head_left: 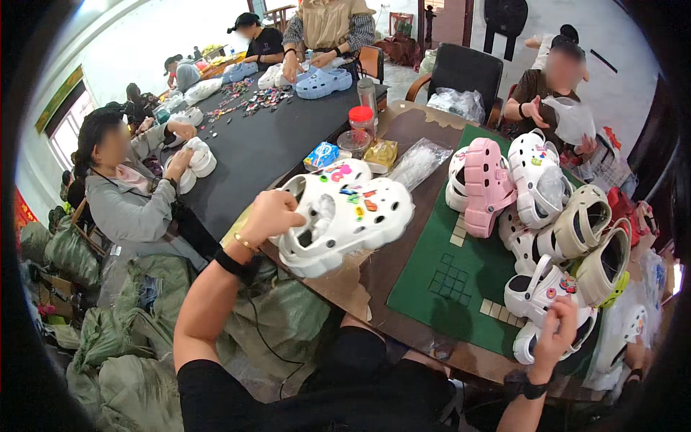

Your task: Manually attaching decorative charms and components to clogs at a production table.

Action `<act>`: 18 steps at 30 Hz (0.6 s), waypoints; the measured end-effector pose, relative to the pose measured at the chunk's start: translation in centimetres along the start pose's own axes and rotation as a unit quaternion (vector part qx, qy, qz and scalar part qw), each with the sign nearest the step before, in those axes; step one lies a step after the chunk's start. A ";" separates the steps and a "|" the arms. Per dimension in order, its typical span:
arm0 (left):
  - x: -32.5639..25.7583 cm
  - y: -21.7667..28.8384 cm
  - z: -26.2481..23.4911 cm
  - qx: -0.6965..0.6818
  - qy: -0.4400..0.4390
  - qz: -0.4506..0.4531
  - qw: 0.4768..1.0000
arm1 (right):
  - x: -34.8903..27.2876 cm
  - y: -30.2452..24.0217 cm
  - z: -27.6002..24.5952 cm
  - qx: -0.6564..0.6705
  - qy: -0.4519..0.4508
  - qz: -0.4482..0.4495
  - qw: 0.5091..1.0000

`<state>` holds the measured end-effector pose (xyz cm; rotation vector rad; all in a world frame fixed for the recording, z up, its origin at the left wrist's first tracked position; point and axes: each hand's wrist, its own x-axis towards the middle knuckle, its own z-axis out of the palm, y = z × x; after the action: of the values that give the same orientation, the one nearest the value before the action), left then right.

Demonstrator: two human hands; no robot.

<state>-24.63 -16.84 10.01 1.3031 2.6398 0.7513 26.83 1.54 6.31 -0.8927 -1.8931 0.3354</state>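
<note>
My left hand [272, 214] grips the heel end of a white clog [345, 223] with small coloured charms pressed into its top, holding it over the brown table edge [432, 349]. A second white clog [338, 174] lies just behind it. My right hand [556, 333] rests on a white clog [540, 291] at the near end of a pile of white, beige and pink clogs [536, 209] on the green mat [439, 273].
A person in grey [129, 194] sits at left handling white clogs at the black table [252, 144]. Other people work at the far end and far right. A red-lidded jar [360, 121], snack packets and plastic bags lie mid-table. Green sacks [137, 345] crowd the floor at left.
</note>
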 end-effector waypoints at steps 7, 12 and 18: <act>-6.3 10.6 9.3 0.047 -0.111 0.124 0.985 | -4.9 -2.1 11.3 0.266 -0.190 0.145 0.934; -10.4 11.4 17.4 -0.149 -0.163 0.347 0.912 | -8.2 4.1 14.2 0.269 -0.159 0.285 0.906; -8.0 7.2 16.6 -0.175 0.114 0.234 0.950 | -9.8 5.1 13.1 0.276 -0.163 0.313 0.894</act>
<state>-9.45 -12.91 -2.04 1.8369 2.2042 1.4349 20.22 0.07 -9.41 -1.0648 -1.5996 1.4153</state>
